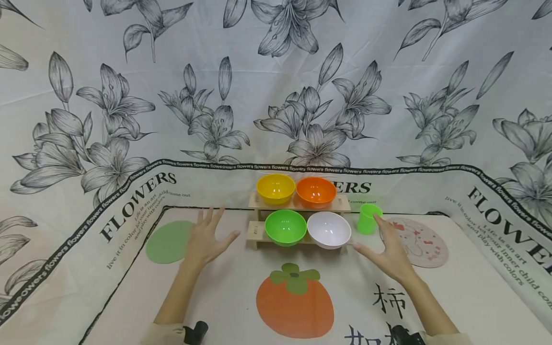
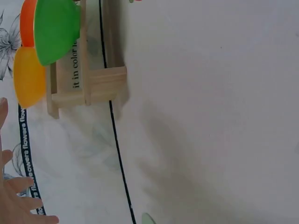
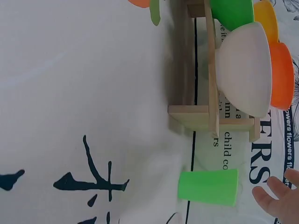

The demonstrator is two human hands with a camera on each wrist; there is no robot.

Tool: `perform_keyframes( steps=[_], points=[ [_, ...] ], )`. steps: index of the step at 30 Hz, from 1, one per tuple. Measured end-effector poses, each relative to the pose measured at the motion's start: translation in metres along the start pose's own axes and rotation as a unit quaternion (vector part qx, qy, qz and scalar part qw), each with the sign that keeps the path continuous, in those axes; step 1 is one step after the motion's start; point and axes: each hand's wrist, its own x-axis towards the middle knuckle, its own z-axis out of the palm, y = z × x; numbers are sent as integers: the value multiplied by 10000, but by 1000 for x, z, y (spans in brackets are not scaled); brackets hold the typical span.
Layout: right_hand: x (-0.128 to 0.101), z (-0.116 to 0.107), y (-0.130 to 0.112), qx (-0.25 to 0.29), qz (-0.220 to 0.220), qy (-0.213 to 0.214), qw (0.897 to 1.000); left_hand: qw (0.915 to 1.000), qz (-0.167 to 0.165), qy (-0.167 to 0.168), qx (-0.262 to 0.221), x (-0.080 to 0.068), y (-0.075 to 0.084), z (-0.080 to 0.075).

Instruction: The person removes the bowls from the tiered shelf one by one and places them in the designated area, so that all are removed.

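A two-step wooden rack [image 1: 257,232] carries a yellow bowl [image 1: 276,189] and an orange bowl [image 1: 316,192] on its upper step. Its lower step bears a green bowl [image 1: 285,227] and a white bowl [image 1: 329,230]. Just right of the rack stands a green cup [image 1: 366,221], upright on the cloth. My left hand [image 1: 206,242] hovers left of the rack, fingers spread, holding nothing. Near the cup is my right hand [image 1: 390,251], fingers apart; in the right wrist view, its fingertips [image 3: 264,199] show a gap from the cup [image 3: 208,186].
The printed tablecloth [image 1: 224,297] shows a persimmon picture [image 1: 295,304] in front of the rack. A flat green round [image 1: 169,242] lies at left, and a pink patterned round [image 1: 420,243] at right. A flower-print cloth [image 1: 207,43] rises behind.
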Motion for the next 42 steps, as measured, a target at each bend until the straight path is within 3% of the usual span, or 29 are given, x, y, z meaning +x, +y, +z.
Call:
perform_keyframes(
  steps=[9, 19, 24, 28, 32, 42],
  points=[
    [9, 23, 7, 371, -19, -230, 9990, 9971, -3, -21, -758, 14, 10, 34],
    [13, 44, 10, 951, 156, -413, 9945, 9971, -52, -71, -760, 26, 15, 65],
    [15, 51, 7, 1143, 214, -443, 9922, 9931, -234, -347, -1098, 29, 14, 78],
    [17, 55, 5, 1247, 317, -483, 9905, 9819, -159, -477, -1826, 29, 11, 88],
    [17, 57, 4, 1432, 415, -551, 9873, 9638, -45, -516, -2616, 28, 7, 94],
    [20, 64, 9, 1705, 443, -584, 9826, 9303, -117, -594, -3619, 31, 2, 103]
  ],
)
